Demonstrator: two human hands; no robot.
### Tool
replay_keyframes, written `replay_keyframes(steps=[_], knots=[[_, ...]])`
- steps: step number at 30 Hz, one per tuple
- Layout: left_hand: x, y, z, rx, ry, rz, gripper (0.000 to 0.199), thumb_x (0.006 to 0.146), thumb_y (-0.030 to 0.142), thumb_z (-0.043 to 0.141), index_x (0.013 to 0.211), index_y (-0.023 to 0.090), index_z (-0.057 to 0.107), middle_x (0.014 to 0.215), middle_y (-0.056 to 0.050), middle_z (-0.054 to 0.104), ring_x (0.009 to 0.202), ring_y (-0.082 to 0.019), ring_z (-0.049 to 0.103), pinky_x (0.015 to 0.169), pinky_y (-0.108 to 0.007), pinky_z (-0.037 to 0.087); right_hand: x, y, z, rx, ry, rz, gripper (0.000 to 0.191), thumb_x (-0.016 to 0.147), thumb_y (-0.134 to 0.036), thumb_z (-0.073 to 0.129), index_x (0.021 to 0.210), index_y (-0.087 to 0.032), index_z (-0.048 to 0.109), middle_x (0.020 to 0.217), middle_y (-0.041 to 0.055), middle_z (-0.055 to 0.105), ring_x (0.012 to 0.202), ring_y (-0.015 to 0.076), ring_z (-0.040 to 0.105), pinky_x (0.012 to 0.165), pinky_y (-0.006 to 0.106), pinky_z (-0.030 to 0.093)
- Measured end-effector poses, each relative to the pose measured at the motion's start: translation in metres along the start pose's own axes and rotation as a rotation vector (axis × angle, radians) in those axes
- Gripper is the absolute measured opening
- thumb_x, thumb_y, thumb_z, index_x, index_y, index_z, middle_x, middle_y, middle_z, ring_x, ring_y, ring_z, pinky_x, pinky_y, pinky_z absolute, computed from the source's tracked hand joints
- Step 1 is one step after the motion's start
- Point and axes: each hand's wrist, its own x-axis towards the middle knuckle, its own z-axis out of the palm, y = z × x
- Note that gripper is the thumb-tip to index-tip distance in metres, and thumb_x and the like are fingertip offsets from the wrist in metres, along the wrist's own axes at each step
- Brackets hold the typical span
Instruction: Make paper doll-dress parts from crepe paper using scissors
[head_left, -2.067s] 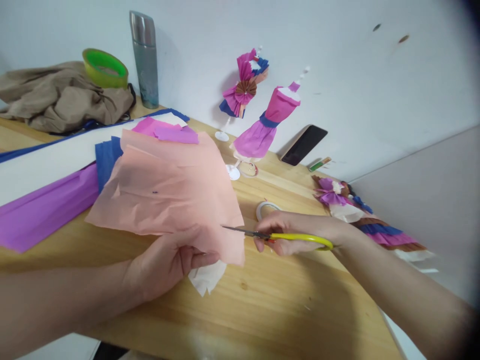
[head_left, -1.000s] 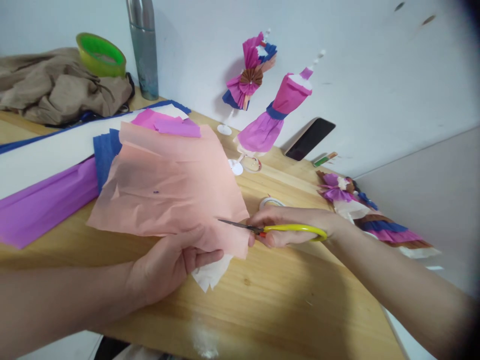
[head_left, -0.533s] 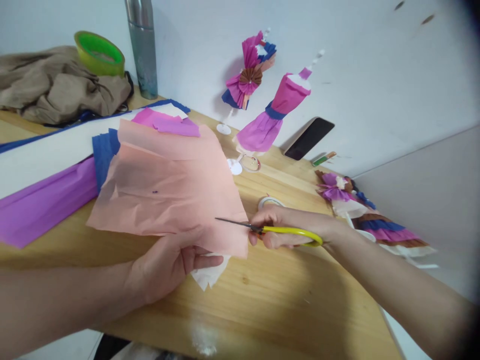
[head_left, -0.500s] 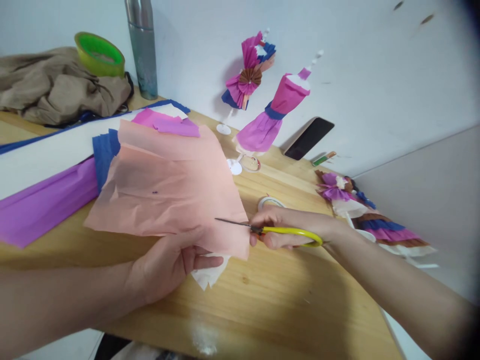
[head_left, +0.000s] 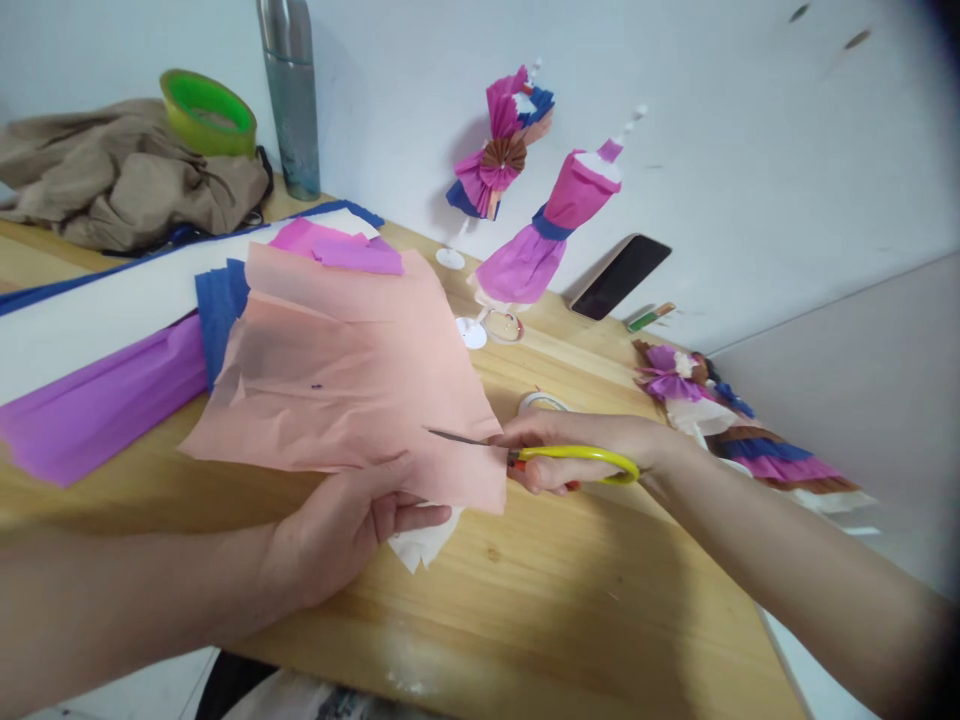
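A large sheet of peach crepe paper [head_left: 360, 370] is held up over the wooden table. My left hand [head_left: 345, 530] pinches its near edge, thumb on top and fingers underneath. A white paper piece with a jagged end [head_left: 422, 545] hangs below those fingers. My right hand [head_left: 562, 455] grips yellow-handled scissors [head_left: 592, 455] at the sheet's right edge. One dark blade lies over the paper, pointing left toward my left thumb; the other blade is hidden beneath the sheet. A small dark mark [head_left: 316, 386] shows on the peach paper.
Purple paper [head_left: 112, 400], blue paper [head_left: 221, 310] and a white sheet [head_left: 142, 290] lie at left. Behind stand a steel bottle [head_left: 292, 110], a paper-dressed mannequin [head_left: 555, 220] and a phone [head_left: 621, 278]. A tape roll [head_left: 541, 401] sits behind my right hand; layered paper dresses [head_left: 787, 460] are at right.
The scissors have moved slightly further onto the sheet's right edge, their blades now around it. The whole view has shifted a little; my left hand keeps its hold.
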Motion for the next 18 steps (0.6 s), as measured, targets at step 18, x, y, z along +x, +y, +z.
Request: replay_keyframes(steps=[18], knots=[[-0.0031, -0.0003, 0.0015, 0.013, -0.032, -0.003, 0.008, 0.079, 0.022, 0.066, 0.076, 0.015, 0.070, 0.087, -0.007, 0.072, 0.106, -0.026, 0.062, 0.098, -0.042, 0.050, 0.0073, -0.0024, 0.0064, 0.064, 0.068, 0.049, 0.030, 0.080, -0.042, 0.056, 0.066, -0.017, 0.049, 0.044, -0.0087, 0.041, 0.034, 0.0039, 0.035, 0.033, 0.016, 0.026]])
